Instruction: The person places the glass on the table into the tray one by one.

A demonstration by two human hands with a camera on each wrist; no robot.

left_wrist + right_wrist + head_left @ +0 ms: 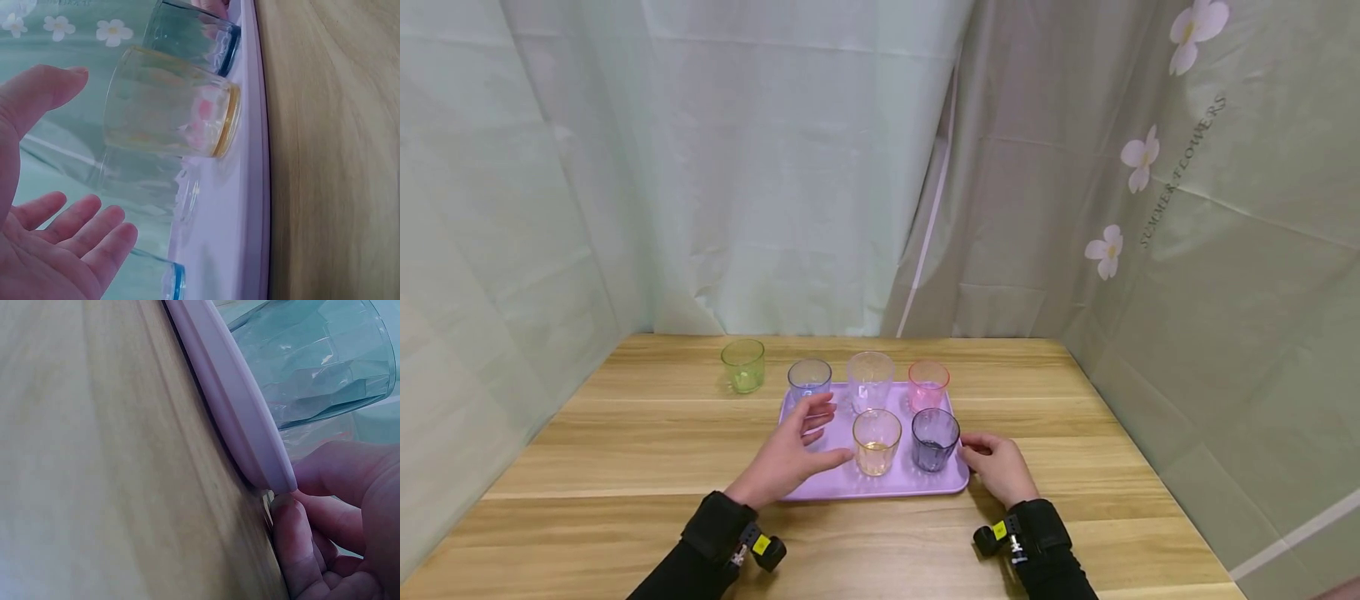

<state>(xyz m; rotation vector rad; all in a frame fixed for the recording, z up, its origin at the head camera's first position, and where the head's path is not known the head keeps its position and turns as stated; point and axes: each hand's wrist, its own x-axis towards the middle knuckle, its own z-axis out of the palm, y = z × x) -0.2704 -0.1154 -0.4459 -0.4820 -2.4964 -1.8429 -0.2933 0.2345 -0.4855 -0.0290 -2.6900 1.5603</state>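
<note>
A lilac tray (822,485) lies on the table and bears several glasses. In its front row stand a yellow-tinted glass (877,444) and a dark grey-blue glass (935,442). Behind them are a blue glass (809,377), a clear glass (870,382) and a pink glass (928,386). My left hand (792,454) hovers over the tray's left part, fingers spread, thumb toward the yellow-tinted glass but apart from it. At the tray's right edge, my right hand (337,512) pinches the rim between thumb and fingers, beside the dark glass.
A green glass (743,367) stands off the tray, at the back left of the wooden table (647,417). Pale curtains (797,208) hang behind and along both sides of the table.
</note>
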